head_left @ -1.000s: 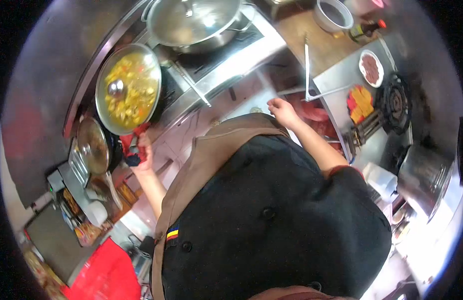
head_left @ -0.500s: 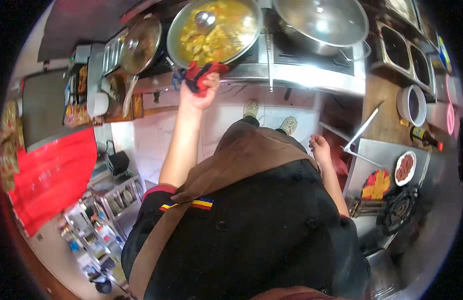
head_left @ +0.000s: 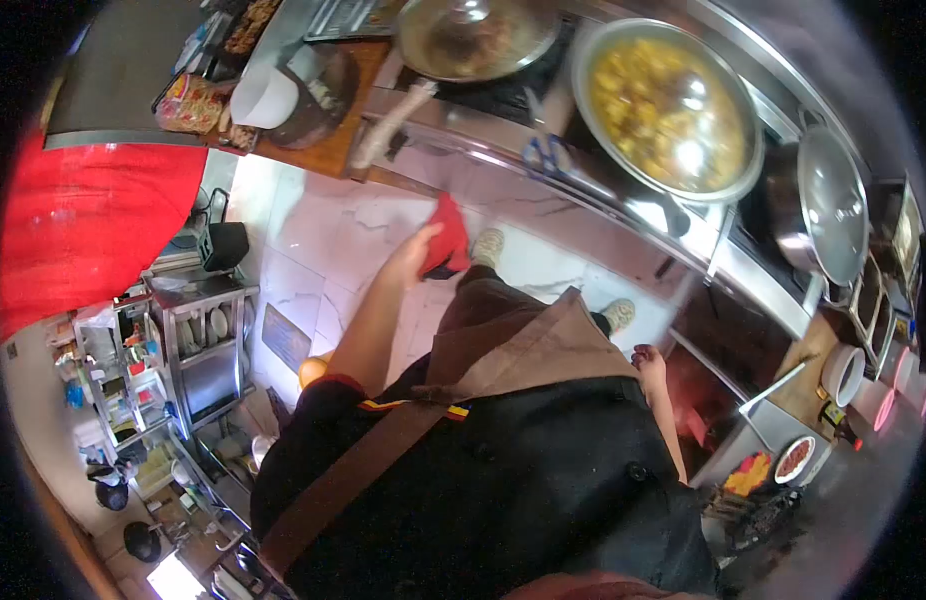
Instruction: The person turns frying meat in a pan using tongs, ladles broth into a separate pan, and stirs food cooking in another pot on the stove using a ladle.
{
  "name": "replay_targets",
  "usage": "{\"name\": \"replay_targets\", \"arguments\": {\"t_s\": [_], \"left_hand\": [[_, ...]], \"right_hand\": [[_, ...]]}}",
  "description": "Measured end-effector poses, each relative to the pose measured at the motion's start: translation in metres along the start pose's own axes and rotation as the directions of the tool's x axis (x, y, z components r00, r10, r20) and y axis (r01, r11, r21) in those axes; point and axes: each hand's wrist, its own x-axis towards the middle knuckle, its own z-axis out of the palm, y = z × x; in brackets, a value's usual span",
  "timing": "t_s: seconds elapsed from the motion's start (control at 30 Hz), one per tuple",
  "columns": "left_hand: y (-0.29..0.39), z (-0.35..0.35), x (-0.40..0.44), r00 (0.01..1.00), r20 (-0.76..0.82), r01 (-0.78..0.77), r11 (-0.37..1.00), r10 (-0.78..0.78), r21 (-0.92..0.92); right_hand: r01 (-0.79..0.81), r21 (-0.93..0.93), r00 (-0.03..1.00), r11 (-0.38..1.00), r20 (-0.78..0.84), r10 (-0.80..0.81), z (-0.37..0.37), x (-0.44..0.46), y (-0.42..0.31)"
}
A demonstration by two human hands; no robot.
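Observation:
My left hand (head_left: pixel 415 252) is closed around a red and black cloth (head_left: pixel 445 238), held over the floor in front of the stove. My right hand (head_left: pixel 647 358) hangs low beside the stove front with its fingers curled in, and nothing shows in it. A wide metal pot (head_left: pixel 586 88) of yellow stew sits on the stove, apart from both hands. To its left is a lidded pan (head_left: pixel 478 45) whose long handle (head_left: pixel 395 125) sticks out past the counter edge. Blue-handled scissors (head_left: pixel 545 155) lie between pan and pot.
A large lidded pot (head_left: pixel 831 200) stands right of the stew. At the left, a white bowl (head_left: pixel 265 97) rests on a wooden board. Farther right are a white bowl (head_left: pixel 843 374), a bottle (head_left: pixel 847 428) and a plate of meat (head_left: pixel 794 460). Steel shelving (head_left: pixel 205 340) stands at the left.
My left hand has drawn back from the stew pot's rim with the cloth and now holds it lower. The view has turned, so the stove lies farther right. My right hand still hangs low.

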Motion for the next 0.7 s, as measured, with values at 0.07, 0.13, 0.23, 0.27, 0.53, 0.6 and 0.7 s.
{"name": "replay_targets", "arguments": {"t_s": [0.07,0.13,0.23,0.27,0.53,0.6,0.7], "left_hand": [[0.019,-0.117,0.038,0.887,-0.28,-0.276,0.908,0.367,0.316],[0.078,-0.156,0.026,0.589,-0.222,-0.34,0.487,0.777,0.804],[0.123,-0.19,0.059,0.538,-0.013,0.069,-0.028,0.843,0.997],[0.128,-0.195,0.069,0.545,-0.003,0.057,-0.033,0.838,0.998],[0.133,-0.197,0.095,0.531,0.079,0.121,-0.168,0.843,0.978],[0.134,-0.195,0.095,0.542,0.074,0.113,-0.159,0.837,0.981],[0.128,-0.199,0.098,0.547,0.079,0.092,-0.154,0.834,0.984]], "right_hand": [[-0.087,-0.03,0.995,0.996,0.037,0.089,0.049,0.017,-0.011],[-0.07,-0.101,0.994,0.992,0.08,0.078,0.101,0.031,-0.052],[0.254,-0.482,0.959,0.839,0.236,-0.155,0.19,0.06,-0.151],[0.209,-0.258,0.953,0.943,0.271,-0.137,0.225,0.08,-0.176],[-0.067,0.843,0.991,0.534,0.119,-0.063,0.384,0.172,-0.379],[-0.05,0.875,0.995,0.481,0.085,-0.05,0.397,0.188,-0.385],[0.037,0.916,0.999,0.4,-0.036,-0.01,0.405,0.188,-0.394]]}}
